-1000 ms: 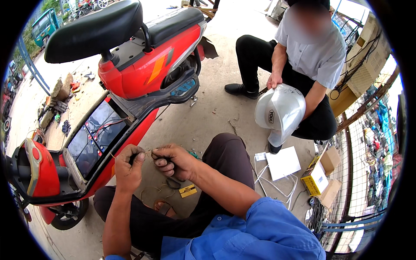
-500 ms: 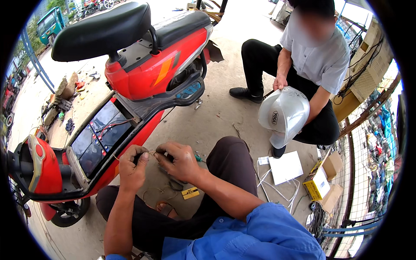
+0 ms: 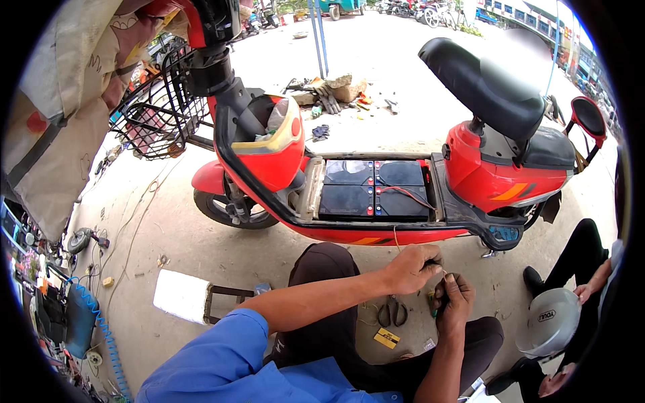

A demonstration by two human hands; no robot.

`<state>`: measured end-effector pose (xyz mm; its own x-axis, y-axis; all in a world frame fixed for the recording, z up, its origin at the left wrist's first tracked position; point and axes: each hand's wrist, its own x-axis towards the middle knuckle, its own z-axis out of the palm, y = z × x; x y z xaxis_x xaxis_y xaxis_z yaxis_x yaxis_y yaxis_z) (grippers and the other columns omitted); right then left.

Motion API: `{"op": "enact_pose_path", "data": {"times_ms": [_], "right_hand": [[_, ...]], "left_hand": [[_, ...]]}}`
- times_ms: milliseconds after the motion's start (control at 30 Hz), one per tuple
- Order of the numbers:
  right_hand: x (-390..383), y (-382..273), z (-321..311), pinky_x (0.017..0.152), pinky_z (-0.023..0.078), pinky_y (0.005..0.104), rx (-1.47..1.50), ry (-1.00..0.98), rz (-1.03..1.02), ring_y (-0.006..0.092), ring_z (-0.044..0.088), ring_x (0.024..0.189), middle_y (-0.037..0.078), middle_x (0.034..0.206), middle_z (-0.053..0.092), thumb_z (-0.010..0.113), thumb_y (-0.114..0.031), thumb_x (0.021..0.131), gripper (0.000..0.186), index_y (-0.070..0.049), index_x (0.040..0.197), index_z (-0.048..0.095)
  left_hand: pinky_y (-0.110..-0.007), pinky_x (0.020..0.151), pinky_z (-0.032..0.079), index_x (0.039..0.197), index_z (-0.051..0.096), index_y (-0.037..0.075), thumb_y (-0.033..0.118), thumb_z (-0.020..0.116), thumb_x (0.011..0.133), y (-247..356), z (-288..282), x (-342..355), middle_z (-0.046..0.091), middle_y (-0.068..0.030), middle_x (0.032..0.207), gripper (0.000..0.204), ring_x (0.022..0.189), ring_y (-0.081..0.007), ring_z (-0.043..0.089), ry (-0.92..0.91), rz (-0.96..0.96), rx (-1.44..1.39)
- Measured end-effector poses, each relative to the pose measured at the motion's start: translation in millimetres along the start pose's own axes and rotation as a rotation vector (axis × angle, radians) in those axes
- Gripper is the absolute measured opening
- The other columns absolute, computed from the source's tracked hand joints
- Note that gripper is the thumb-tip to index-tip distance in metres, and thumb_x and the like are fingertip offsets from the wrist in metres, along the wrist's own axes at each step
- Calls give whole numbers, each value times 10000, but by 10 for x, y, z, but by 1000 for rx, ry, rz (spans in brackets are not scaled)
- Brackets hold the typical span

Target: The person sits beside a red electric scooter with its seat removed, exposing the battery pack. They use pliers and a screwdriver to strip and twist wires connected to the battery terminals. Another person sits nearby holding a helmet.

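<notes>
My left hand (image 3: 411, 269) pinches a thin wire (image 3: 396, 238) in front of the red electric scooter (image 3: 269, 148). Close beside it, my right hand (image 3: 455, 295) is closed, thumb and fingertips pressed on a thin end of wire. The strand between the hands is too fine to follow fully. Several black batteries (image 3: 347, 199) lie in the scooter's uncovered floor bay, with red and black leads (image 3: 411, 195) across them. Below my hands, black-handled scissors (image 3: 392, 313) and a yellow-and-black packet (image 3: 386, 338) rest on the ground. A small green item shows by my right hand, partly hidden.
At right, a crouching person's hand (image 3: 586, 293) holds a pale helmet (image 3: 547, 322). A stool with a white top (image 3: 181, 296) stands at my left. Farther left are a blue coiled hose (image 3: 101, 322) and a wire basket (image 3: 158, 107). Stones (image 3: 346, 91) and gloves lie behind the scooter.
My view has swung left, bringing the scooter's front, basket and stool into sight. The open carton has left view. My hands stay closed on the wire, the right one now lower and turned upward.
</notes>
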<state>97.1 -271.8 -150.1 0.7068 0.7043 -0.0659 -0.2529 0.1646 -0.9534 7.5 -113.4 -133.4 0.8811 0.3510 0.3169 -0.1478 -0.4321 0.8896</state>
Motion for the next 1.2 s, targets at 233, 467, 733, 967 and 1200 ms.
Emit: {"op": "enact_pose_path", "data": {"times_ms": [233, 467, 733, 967, 1200], "right_hand": [[12, -8, -70, 655, 503, 293, -404, 92, -154, 170, 621, 737, 100, 880, 663, 658, -174, 969, 271, 59, 1104, 626], [8, -72, -49, 800, 490, 381, -900, 89, -608, 272, 613, 968, 162, 1111, 607, 691, 74, 713, 533, 32, 1234, 588], [-45, -105, 49, 741, 484, 369, -969, -10, -732, 260, 589, 818, 135, 1018, 606, 661, 119, 721, 407, 24, 1115, 634], [-1, -10, 24, 621, 489, 348, -954, 3, -769, 263, 618, 774, 144, 975, 614, 667, 118, 781, 255, 43, 1024, 656], [-56, -69, 127, 664, 496, 392, -980, 5, -767, 310, 629, 777, 160, 945, 623, 662, 95, 812, 182, 51, 988, 654]], "left_hand": [[-432, 750, 484, 932, 601, -46, 36, 671, 866, 19, 47, -25, 645, -215, 895, 127, 867, -394, 642, 9, 20, 42], [-484, 807, 471, 919, 580, -23, 29, 650, 842, -25, 89, -58, 610, -213, 936, 116, 957, -426, 600, 25, 45, 260], [-492, 808, 477, 903, 580, -34, 19, 635, 789, -139, 134, -50, 614, -212, 953, 137, 969, -427, 599, 8, -9, 323], [-496, 799, 485, 897, 579, -34, 18, 622, 784, -142, 131, -53, 618, -214, 966, 131, 976, -431, 599, -4, -15, 348], [-510, 791, 483, 918, 579, -39, 26, 614, 785, -180, 171, -49, 621, -222, 950, 152, 951, -445, 602, 8, -36, 373]]}}
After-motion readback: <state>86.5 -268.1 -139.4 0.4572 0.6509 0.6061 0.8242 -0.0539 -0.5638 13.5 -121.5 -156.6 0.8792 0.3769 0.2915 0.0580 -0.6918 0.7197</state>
